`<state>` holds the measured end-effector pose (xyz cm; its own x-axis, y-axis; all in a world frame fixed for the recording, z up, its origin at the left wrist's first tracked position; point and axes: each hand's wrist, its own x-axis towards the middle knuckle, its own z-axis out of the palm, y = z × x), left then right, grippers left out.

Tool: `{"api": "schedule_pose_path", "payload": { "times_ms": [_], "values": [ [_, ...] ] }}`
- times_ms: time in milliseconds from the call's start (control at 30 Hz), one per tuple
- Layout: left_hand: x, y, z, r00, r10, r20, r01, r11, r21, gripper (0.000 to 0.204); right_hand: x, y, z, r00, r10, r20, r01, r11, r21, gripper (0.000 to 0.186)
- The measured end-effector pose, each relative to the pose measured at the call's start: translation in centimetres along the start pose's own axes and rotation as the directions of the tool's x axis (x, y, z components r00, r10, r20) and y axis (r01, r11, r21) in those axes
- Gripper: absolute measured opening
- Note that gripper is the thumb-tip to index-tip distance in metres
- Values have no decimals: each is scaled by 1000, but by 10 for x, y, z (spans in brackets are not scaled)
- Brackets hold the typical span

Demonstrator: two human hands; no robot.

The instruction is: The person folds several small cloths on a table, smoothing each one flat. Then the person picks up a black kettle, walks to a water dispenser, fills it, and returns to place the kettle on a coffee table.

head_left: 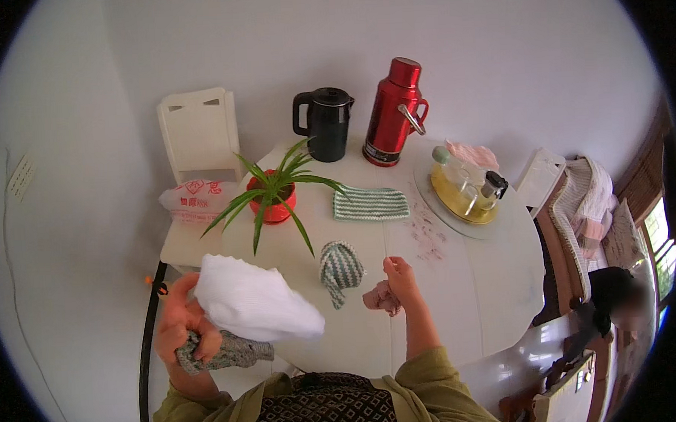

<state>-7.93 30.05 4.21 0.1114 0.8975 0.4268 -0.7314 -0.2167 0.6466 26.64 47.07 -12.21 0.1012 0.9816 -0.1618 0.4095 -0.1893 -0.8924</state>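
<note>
Left hand is gripping a white cloth plus a grey one, hanging off the tabletop's left edge. Right hand is pinching a small pinkish cloth over the tabletop, right beside a bunched striped cloth.

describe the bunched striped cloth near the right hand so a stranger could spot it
On the round white table, look in front of the potted plant in the orange-red pot. Just left of the right hand sits the bunched green-and-white striped cloth. Unlike the flat folded striped cloth farther back, it stands up in a crumpled heap.
</note>
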Motion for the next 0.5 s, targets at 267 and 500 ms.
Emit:
{"api": "schedule_pose_path", "payload": {
  "times_ms": [267,500],
  "values": [
    [12,-8,25,991,-116,64,122,988,-97,68,1,23,-15,967,-242,-77,246,968,44,27],
    [35,-27,68,877,-479,-38,473,875,-101,65,-102,-105,-34,628,-579,520,417,814,404,56]
  ]
}}
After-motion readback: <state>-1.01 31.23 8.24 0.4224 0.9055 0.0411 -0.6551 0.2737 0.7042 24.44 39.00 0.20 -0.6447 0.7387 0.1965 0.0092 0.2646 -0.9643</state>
